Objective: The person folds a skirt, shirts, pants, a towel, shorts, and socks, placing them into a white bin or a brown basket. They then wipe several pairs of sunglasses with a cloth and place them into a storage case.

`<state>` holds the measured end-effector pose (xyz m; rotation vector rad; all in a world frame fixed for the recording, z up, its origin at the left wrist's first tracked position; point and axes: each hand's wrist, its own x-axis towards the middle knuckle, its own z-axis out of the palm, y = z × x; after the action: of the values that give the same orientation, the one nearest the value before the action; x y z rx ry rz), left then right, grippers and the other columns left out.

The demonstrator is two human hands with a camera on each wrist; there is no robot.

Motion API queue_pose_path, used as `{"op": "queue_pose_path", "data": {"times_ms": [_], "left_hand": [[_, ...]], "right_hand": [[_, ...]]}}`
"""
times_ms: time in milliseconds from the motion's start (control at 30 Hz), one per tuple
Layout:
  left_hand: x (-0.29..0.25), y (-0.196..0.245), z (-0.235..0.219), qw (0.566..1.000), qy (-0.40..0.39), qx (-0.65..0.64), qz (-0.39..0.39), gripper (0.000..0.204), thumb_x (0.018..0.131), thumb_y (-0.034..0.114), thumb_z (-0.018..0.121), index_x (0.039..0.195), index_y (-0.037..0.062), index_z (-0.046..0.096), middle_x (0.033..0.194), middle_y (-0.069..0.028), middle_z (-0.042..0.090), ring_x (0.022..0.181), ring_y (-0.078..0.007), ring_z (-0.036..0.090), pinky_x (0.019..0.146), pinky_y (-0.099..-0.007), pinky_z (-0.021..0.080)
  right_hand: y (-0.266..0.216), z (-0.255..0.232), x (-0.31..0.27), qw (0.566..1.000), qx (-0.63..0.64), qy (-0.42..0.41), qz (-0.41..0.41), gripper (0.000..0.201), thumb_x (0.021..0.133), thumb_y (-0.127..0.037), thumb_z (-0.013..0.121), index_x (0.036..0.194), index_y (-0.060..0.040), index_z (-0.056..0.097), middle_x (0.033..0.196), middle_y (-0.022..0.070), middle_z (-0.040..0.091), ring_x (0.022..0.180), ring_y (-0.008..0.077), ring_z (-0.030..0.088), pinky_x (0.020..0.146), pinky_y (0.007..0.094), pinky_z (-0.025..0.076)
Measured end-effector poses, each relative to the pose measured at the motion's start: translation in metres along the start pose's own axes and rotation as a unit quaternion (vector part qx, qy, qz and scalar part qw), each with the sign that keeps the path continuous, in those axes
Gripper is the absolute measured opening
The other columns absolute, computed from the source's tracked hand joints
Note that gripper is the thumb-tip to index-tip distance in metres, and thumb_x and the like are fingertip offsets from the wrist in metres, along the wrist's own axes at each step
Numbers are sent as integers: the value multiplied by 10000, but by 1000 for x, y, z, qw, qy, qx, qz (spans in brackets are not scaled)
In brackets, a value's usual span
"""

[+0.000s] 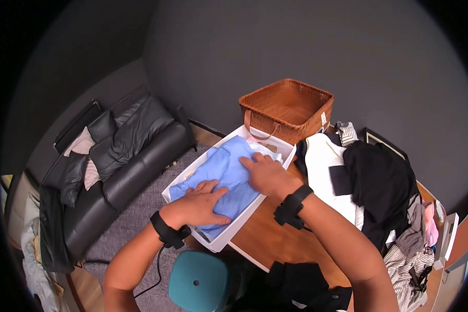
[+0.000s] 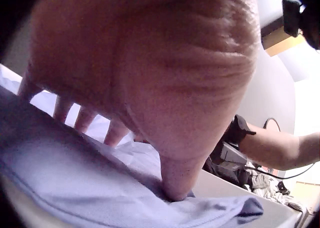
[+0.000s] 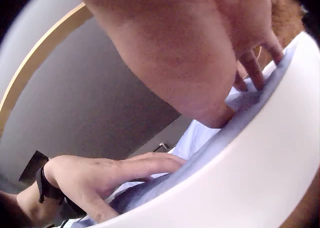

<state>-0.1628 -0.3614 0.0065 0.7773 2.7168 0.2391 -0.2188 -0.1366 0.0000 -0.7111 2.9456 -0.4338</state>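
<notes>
A light blue garment lies spread inside a white rectangular bin, over other clothes that peek out at the far end. My left hand rests on the near left part of the garment, its fingers spread and the thumb pointing right. In the left wrist view the fingertips and thumb press down into the blue cloth. On the garment's right side my right hand lies with extended fingers. The right wrist view shows those fingertips touching the cloth just inside the bin's wall.
A brown woven basket with handles stands behind the bin. To the right, black, white and striped clothes are heaped on the wooden table. A teal stool is below, and a black sofa stands at left.
</notes>
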Motion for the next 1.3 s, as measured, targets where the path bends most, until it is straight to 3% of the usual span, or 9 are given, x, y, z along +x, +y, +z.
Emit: {"op": "queue_pose_path", "data": {"times_ms": [167, 300, 433, 567, 667, 800, 900, 1067, 1300], "left_hand": [[0, -1, 16, 999, 39, 16, 1, 866, 753, 490, 722, 1444, 106, 369, 1486, -259, 280, 1401, -425, 237, 1100, -563, 252], [5, -13, 28, 999, 49, -1, 15, 864, 751, 465, 714, 1449, 97, 363, 1511, -248, 246, 1410, -421, 224, 1085, -632, 222], [4, -10, 25, 998, 63, -22, 18, 835, 726, 410, 750, 1414, 82, 410, 1505, -250, 261, 1404, -409, 239, 1103, -569, 235], [-15, 11, 13, 982, 179, -58, 24, 643, 746, 265, 759, 1296, 37, 517, 1429, -238, 381, 1333, -401, 362, 1095, -434, 311], [-39, 79, 2, 943, 304, -98, 93, 441, 735, 114, 753, 1125, 15, 572, 1313, -188, 483, 1212, -381, 473, 1013, -415, 395], [-33, 149, 52, 933, 33, -247, 258, 510, 781, 283, 751, 1190, 50, 556, 1215, -162, 495, 1064, -362, 551, 920, -429, 453], [-9, 172, 111, 934, 21, -112, 338, 633, 745, 342, 775, 1281, 106, 537, 1231, -140, 470, 1110, -345, 501, 937, -463, 412], [20, 192, 119, 884, -121, -105, 440, 362, 827, 240, 697, 1142, 84, 611, 961, -127, 571, 939, -329, 575, 820, -408, 469], [65, 176, 77, 964, 92, -47, 246, 276, 766, 47, 657, 1039, 73, 633, 1002, -138, 563, 919, -357, 572, 782, -438, 468]], "right_hand": [[-12, 15, 16, 995, -39, 80, -51, 639, 834, -83, 542, 1446, -205, 405, 1471, 202, 369, 1337, 381, 389, 1045, 558, 356], [-5, 29, 36, 999, -6, -38, -18, 631, 835, -114, 530, 1447, -207, 410, 1472, 213, 374, 1304, 401, 432, 1045, 513, 375], [8, 10, 7, 994, 55, 4, -97, 562, 843, -108, 532, 1400, -109, 449, 1389, 228, 451, 1255, 380, 476, 1053, 456, 384], [17, -31, -111, 970, 125, 125, -167, 516, 879, -173, 602, 1366, -73, 462, 1321, 196, 507, 1207, 351, 515, 1039, 407, 408], [25, -42, -224, 986, 161, -36, -26, 537, 879, -256, 641, 1355, -81, 467, 1289, 179, 525, 1157, 345, 552, 943, 403, 482], [33, 7, -343, 990, 104, -55, 78, 621, 836, -369, 698, 1351, -122, 456, 1172, 156, 542, 1052, 345, 596, 808, 400, 533], [33, 36, -386, 990, 85, -44, 99, 548, 850, -316, 679, 1329, -152, 466, 1068, 134, 534, 948, 329, 620, 755, 399, 534], [50, 66, -395, 981, 155, 51, 104, 223, 853, -112, 605, 1072, -70, 590, 907, 113, 554, 857, 326, 614, 698, 420, 513], [82, 41, -377, 979, 116, 68, 157, 297, 908, -248, 602, 1140, -65, 580, 996, 135, 601, 879, 351, 630, 746, 421, 516]]}}
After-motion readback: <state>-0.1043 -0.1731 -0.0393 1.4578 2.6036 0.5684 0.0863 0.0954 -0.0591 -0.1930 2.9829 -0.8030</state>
